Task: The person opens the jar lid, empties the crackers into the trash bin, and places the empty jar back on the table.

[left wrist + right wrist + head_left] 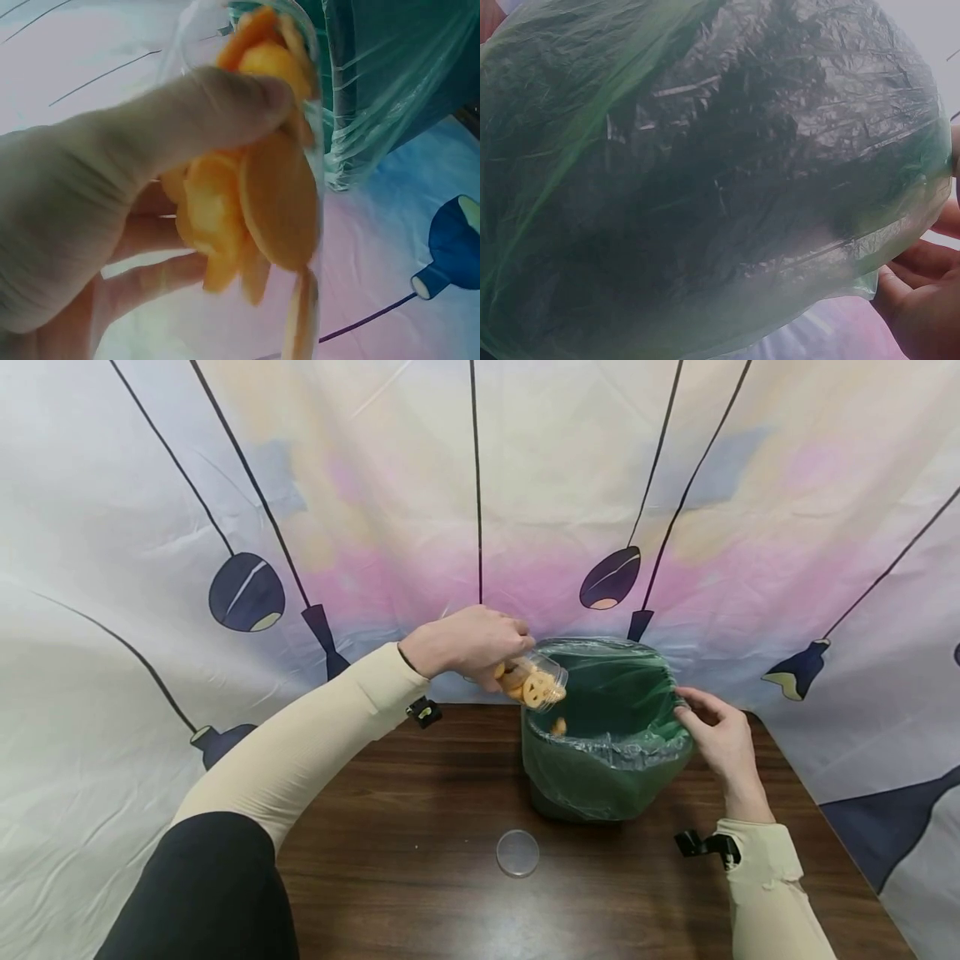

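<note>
My left hand point(476, 642) grips a clear jar point(557, 670), tipped with its mouth down toward the trash can. Smiley-faced and round yellow cookies point(537, 689) crowd inside it; in the left wrist view, the thumb presses the clear wall in front of several cookies point(279, 199). One cookie piece point(558, 727) shows below the jar's mouth, just inside the near rim. The trash can point(600, 789) stands upright, lined with a green plastic bag point(705, 195) folded over its rim. At its right side, my right hand point(718, 739) pinches the lined rim between thumb and fingers.
A round clear lid point(517, 853) lies on the dark wooden table point(390, 860), in front of the trash can. Behind the table hangs a patterned cloth point(390, 485) with painted lamps, close to the back of the can.
</note>
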The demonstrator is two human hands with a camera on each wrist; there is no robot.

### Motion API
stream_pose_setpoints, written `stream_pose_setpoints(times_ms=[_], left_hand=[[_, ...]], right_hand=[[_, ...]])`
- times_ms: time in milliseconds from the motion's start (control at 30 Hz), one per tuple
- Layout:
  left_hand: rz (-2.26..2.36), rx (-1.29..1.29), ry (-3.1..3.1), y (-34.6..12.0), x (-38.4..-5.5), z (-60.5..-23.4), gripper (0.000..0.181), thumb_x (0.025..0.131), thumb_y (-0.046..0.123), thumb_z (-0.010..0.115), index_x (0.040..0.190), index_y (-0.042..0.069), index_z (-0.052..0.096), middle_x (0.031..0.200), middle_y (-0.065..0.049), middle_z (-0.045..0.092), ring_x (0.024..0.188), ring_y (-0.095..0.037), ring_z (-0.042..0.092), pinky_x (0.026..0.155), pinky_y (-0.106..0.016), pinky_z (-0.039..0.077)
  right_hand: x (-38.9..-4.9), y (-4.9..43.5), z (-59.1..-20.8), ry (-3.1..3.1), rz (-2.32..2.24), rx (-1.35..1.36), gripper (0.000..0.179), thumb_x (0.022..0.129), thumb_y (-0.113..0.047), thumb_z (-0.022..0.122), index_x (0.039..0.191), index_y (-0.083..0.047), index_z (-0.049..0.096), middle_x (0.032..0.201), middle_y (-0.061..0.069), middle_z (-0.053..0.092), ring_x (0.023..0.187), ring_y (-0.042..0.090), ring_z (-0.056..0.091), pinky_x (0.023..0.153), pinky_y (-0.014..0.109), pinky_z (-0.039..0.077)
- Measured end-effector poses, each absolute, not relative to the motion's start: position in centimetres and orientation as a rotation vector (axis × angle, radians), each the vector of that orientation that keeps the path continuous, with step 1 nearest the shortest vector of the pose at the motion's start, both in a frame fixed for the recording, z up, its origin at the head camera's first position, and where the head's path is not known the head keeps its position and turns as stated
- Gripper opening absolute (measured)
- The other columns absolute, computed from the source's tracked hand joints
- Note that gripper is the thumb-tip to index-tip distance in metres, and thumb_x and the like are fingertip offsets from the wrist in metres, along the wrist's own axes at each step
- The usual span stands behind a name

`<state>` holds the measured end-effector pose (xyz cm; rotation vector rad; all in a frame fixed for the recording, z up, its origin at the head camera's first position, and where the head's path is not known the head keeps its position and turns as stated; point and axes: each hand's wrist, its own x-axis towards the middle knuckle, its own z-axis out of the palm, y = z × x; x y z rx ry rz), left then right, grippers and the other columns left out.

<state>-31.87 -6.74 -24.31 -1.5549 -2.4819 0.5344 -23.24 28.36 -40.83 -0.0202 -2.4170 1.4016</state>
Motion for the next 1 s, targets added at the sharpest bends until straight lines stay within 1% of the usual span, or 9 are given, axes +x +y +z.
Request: stream_pose_setpoints(times_ms=[100, 167, 233, 333, 467, 633, 1000], left_hand=[[0.439, -1.588, -2.492, -7.2, -32.2, -24.7, 0.043, 0.072, 0.04, 0.079, 0.103, 0.015, 0.063, 0.098, -0.001, 0.059, 0.081, -0.017, 0.057, 0.068, -0.036, 0.053], [0.395, -1.597, -2.506, -7.6, -32.4, -25.0, 0.043, 0.072, 0.04, 0.079, 0.103, 0.015, 0.062, 0.098, -0.001, 0.059, 0.081, -0.017, 0.057, 0.067, -0.035, 0.053], [0.373, -1.596, -2.522, -7.8, -32.5, -25.2, 0.044, 0.072, 0.04, 0.079, 0.105, 0.016, 0.063, 0.099, 0.0, 0.06, 0.081, -0.017, 0.057, 0.067, -0.035, 0.053], [0.358, -1.589, -2.549, -8.0, -32.7, -25.3, 0.051, 0.071, 0.041, 0.081, 0.112, 0.015, 0.063, 0.1, -0.001, 0.06, 0.081, -0.018, 0.058, 0.067, -0.037, 0.054], [0.343, -1.578, -2.585, -7.9, -32.6, -25.0, 0.057, 0.071, 0.042, 0.082, 0.117, 0.014, 0.063, 0.102, -0.002, 0.061, 0.083, -0.019, 0.059, 0.071, -0.038, 0.055], [0.349, -1.559, -2.622, -7.7, -32.6, -24.9, 0.062, 0.071, 0.044, 0.081, 0.122, 0.015, 0.061, 0.106, -0.001, 0.06, 0.087, -0.018, 0.059, 0.075, -0.039, 0.055], [0.251, -1.538, -2.684, -8.2, -33.0, -25.3, 0.077, 0.072, 0.048, 0.08, 0.135, 0.012, 0.055, 0.12, -0.003, 0.06, 0.094, -0.017, 0.059, 0.079, -0.035, 0.054]], right_hand=[[-23.2, 28.3, -40.8, -2.426, 1.4, -0.031, 0.044, 0.096, -0.035, 0.06, 0.135, -0.013, 0.059, 0.129, 0.002, 0.058, 0.103, -0.009, 0.049, 0.078, 0.012, 0.044], [-23.2, 28.3, -40.8, -2.433, 1.402, -0.035, 0.045, 0.096, -0.035, 0.06, 0.135, -0.014, 0.059, 0.131, 0.005, 0.057, 0.103, -0.008, 0.049, 0.078, 0.013, 0.044], [-23.1, 28.4, -40.8, -2.444, 1.397, -0.047, 0.045, 0.096, -0.036, 0.059, 0.136, -0.015, 0.058, 0.133, 0.008, 0.057, 0.104, -0.008, 0.048, 0.079, 0.014, 0.044], [-23.1, 28.5, -40.8, -2.453, 1.394, -0.062, 0.045, 0.096, -0.037, 0.059, 0.137, -0.016, 0.058, 0.135, 0.01, 0.055, 0.105, -0.009, 0.047, 0.08, 0.014, 0.044], [-23.1, 28.7, -40.8, -2.455, 1.384, -0.075, 0.045, 0.096, -0.037, 0.059, 0.137, -0.017, 0.058, 0.136, 0.01, 0.055, 0.105, -0.01, 0.047, 0.08, 0.014, 0.043], [-23.1, 28.7, -40.8, -2.454, 1.384, -0.071, 0.045, 0.096, -0.037, 0.059, 0.137, -0.016, 0.058, 0.136, 0.011, 0.055, 0.104, -0.01, 0.047, 0.08, 0.014, 0.043], [-23.1, 28.6, -40.7, -2.453, 1.382, -0.072, 0.045, 0.096, -0.037, 0.059, 0.136, -0.016, 0.058, 0.136, 0.012, 0.056, 0.104, -0.01, 0.047, 0.079, 0.013, 0.044]])
